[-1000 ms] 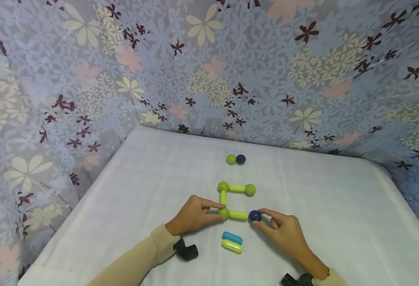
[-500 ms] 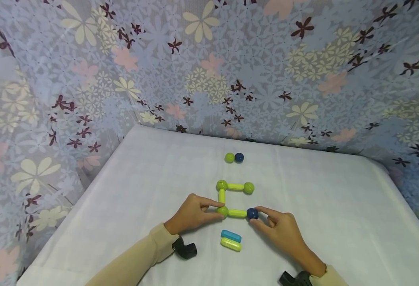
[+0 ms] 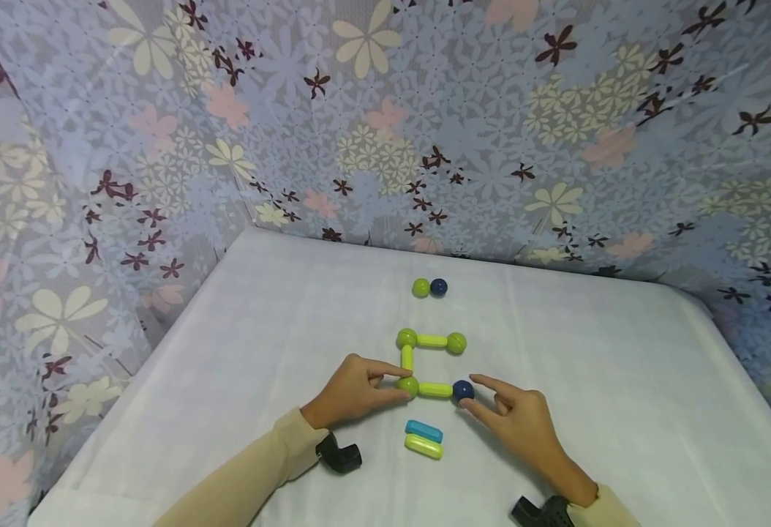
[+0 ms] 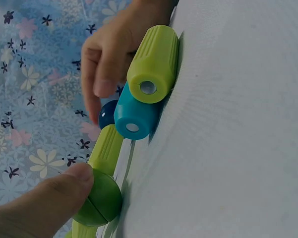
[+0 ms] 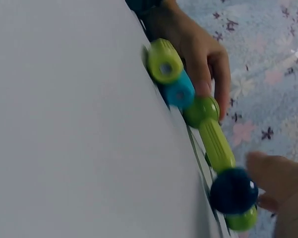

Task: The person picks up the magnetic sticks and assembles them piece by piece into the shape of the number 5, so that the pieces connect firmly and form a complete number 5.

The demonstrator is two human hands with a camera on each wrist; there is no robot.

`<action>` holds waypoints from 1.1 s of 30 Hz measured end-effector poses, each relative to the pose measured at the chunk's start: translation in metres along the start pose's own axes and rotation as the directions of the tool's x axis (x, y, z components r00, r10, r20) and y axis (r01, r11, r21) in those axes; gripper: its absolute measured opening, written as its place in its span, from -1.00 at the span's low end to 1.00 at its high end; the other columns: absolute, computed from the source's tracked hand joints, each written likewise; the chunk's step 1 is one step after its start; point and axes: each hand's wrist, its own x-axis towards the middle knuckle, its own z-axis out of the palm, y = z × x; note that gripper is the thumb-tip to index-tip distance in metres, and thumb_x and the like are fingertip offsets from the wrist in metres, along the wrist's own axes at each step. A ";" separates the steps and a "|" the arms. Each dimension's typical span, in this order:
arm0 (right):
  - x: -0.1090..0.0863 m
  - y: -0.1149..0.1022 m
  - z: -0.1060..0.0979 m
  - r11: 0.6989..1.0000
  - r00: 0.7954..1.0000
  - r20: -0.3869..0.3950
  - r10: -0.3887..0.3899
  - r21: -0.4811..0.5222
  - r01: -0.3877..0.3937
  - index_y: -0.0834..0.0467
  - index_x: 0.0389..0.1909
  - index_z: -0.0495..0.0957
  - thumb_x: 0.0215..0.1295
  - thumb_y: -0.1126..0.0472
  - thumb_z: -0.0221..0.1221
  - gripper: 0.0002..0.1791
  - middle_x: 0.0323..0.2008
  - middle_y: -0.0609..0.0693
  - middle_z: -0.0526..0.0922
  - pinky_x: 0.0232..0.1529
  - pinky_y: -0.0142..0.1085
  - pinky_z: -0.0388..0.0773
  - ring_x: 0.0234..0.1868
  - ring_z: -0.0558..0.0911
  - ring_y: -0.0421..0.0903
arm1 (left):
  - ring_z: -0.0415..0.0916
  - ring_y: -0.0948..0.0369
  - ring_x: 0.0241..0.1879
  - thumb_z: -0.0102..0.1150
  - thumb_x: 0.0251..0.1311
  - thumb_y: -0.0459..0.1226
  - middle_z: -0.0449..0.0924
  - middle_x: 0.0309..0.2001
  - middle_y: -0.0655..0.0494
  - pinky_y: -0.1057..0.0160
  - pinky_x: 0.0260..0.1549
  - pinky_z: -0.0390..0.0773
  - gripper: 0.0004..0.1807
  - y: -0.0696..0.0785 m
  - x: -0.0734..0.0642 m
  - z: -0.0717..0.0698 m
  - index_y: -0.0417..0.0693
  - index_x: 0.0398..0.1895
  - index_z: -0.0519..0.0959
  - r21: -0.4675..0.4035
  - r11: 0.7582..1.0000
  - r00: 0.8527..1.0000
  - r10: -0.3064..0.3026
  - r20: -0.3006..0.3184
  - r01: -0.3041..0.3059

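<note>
My left hand point(image 3: 352, 391) pinches a green ball point(image 3: 408, 387) between thumb and index finger, at the near left corner of a C-shaped frame of magnetic rods and balls. A lime rod point(image 3: 435, 390) runs from that ball to a dark blue ball point(image 3: 462, 390), which sits against the rod's right end. Beside the blue ball is my right hand point(image 3: 524, 424), thumb and index finger spread around it. In the right wrist view its blurred finger point(image 5: 268, 171) stands just off the blue ball point(image 5: 234, 191). Farther back, another lime rod point(image 3: 432, 341) joins two green balls.
A blue rod point(image 3: 424, 430) and a lime rod point(image 3: 423, 446) lie side by side nearer me. Behind the frame a loose green ball point(image 3: 421, 288) and a navy ball point(image 3: 439, 288) sit together on the white cloth point(image 3: 293, 293). Floral fabric point(image 3: 385, 146) hangs behind the table.
My right hand brought the blue ball leftward onto the end of the rod, closing the gap. Its fingers have since spread from the ball. The left hand keeps its pinch.
</note>
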 end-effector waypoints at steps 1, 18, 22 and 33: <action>-0.001 -0.001 0.001 1.000 1.000 -0.024 -0.020 0.021 0.020 0.08 -0.06 0.78 0.02 0.15 0.59 -0.59 -0.79 -0.43 0.10 -0.71 -0.52 0.05 -0.71 0.03 -0.53 | 0.03 0.48 -0.70 0.54 0.14 -0.09 0.11 -0.76 0.44 0.42 -0.66 0.10 -0.66 0.000 0.000 0.000 0.08 -0.02 0.79 0.000 1.000 1.000 -0.002 0.000 0.002; -0.014 -0.030 0.013 0.978 0.981 0.179 -0.077 0.203 0.040 -0.07 -0.28 0.80 0.13 0.10 0.52 -0.86 -0.76 -0.49 0.12 -0.72 -0.54 0.14 -0.70 0.06 -0.59 | 0.03 0.48 -0.70 0.53 0.14 -0.05 0.11 -0.76 0.43 0.42 -0.66 0.11 -0.65 -0.002 0.006 0.003 0.11 -0.01 0.79 0.018 1.000 1.000 0.011 -0.002 -0.011; -0.012 -0.031 0.011 0.980 0.965 0.243 -0.098 0.192 0.051 -0.04 -0.27 0.81 0.17 0.06 0.50 -0.86 -0.76 -0.50 0.13 -0.72 -0.54 0.10 -0.70 0.06 -0.60 | 0.02 0.48 -0.70 0.53 0.14 -0.07 0.11 -0.76 0.42 0.42 -0.66 0.11 -0.65 -0.001 0.008 0.002 0.10 -0.02 0.79 0.021 1.000 1.000 0.015 -0.008 -0.015; -0.009 -0.031 0.011 0.984 0.960 0.253 -0.117 0.161 0.077 -0.03 -0.33 0.80 0.13 0.06 0.52 -0.86 -0.76 -0.51 0.14 -0.71 -0.56 0.09 -0.70 0.08 -0.59 | 0.02 0.48 -0.70 0.54 0.13 -0.09 0.10 -0.76 0.44 0.43 -0.66 0.10 -0.66 -0.003 0.010 0.000 0.08 -0.03 0.79 0.028 1.000 1.000 0.004 -0.019 -0.003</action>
